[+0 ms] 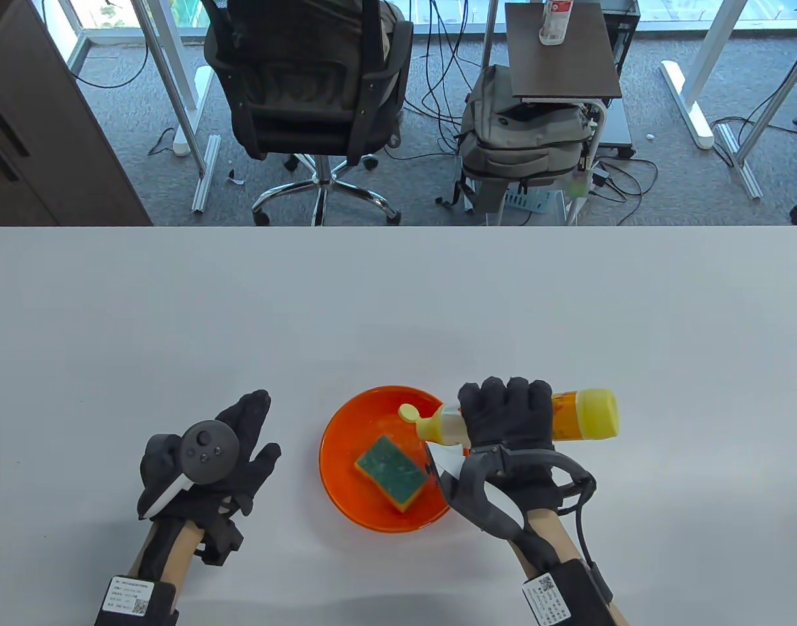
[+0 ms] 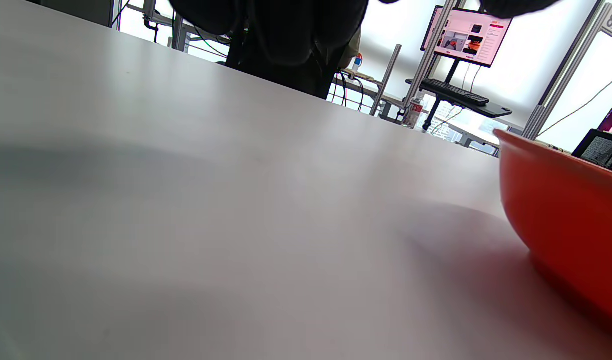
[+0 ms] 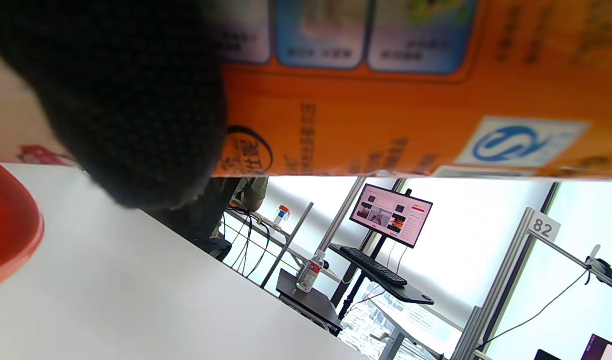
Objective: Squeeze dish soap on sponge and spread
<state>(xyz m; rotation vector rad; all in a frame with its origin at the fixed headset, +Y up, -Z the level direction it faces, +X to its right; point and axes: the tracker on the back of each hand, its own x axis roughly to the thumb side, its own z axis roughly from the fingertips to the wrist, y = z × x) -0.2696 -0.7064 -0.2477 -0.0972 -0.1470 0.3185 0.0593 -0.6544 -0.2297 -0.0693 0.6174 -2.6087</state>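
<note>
A green-topped yellow sponge (image 1: pixel 391 471) lies in an orange bowl (image 1: pixel 346 430) near the table's front. My right hand (image 1: pixel 507 412) grips a yellow dish soap bottle (image 1: pixel 584 415) on its side above the bowl's right rim, its open cap (image 1: pixel 409 413) pointing left over the bowl, above the sponge's far side. The bottle's orange label (image 3: pixel 385 120) fills the top of the right wrist view. My left hand (image 1: pixel 232 443) rests flat on the table left of the bowl, fingers spread, holding nothing. The bowl's wall (image 2: pixel 565 215) shows in the left wrist view.
The white table (image 1: pixel 398 306) stretches far behind the bowl. Beyond its far edge stand an office chair (image 1: pixel 307 85), a grey backpack (image 1: pixel 522 137) and a small side table (image 1: pixel 561 52) with a bottle.
</note>
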